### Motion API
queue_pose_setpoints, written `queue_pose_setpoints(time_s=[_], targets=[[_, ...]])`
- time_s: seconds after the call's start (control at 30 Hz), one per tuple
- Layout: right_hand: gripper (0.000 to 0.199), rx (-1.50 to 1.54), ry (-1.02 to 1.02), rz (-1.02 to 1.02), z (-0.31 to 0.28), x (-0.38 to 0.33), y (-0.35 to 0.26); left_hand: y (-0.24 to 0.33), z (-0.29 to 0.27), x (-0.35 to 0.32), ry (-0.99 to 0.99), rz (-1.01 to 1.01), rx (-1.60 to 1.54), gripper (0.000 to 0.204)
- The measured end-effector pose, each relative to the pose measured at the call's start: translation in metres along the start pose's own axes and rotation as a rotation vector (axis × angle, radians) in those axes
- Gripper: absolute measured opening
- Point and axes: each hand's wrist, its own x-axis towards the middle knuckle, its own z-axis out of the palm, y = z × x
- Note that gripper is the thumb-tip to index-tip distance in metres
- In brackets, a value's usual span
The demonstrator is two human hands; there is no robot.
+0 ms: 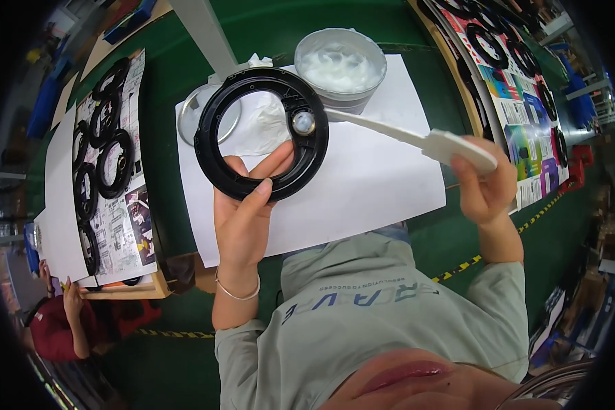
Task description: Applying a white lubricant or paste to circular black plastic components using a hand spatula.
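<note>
My left hand (249, 212) grips a black plastic ring (210, 157) at its lower edge, thumb in front and fingers passing behind and through the opening. Inside the ring, on its right side, sits a small round socket with whitish filling (303, 123). Between the thumb and fingers of my right hand (486, 183) is the wide handle of a white spatula (458, 149). Its thin blade runs left to the ring's right rim, close to the socket; the tip is hidden there or too small to tell. Behind stands a tub (352, 100) of white grease.
A round clear lid (189, 127) and crumpled white tissue (268, 130) lie on white paper (369, 184). A grey post (208, 34) rises behind them. Trays of black rings flank me, a left one (126, 225) and a right one (519, 102). Another person (61, 324) stands at the lower left.
</note>
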Motion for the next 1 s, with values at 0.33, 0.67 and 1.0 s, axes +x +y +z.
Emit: queue_pose_setpoints(time_s=[0.33,0.67,1.0], targets=[[0.018,0.03,-0.047,-0.188,0.014,0.023,-0.005,0.0,0.001,-0.004,-0.026,0.004,-0.002,0.022],[0.018,-0.02,0.085,-0.032,0.019,0.011,-0.009,-0.003,0.002,-0.003,-0.066,0.071,0.05,0.025],[0.018,-0.034,0.17,-0.051,0.026,0.014,-0.009,-0.006,0.004,-0.004,-0.06,0.12,0.119,0.027]])
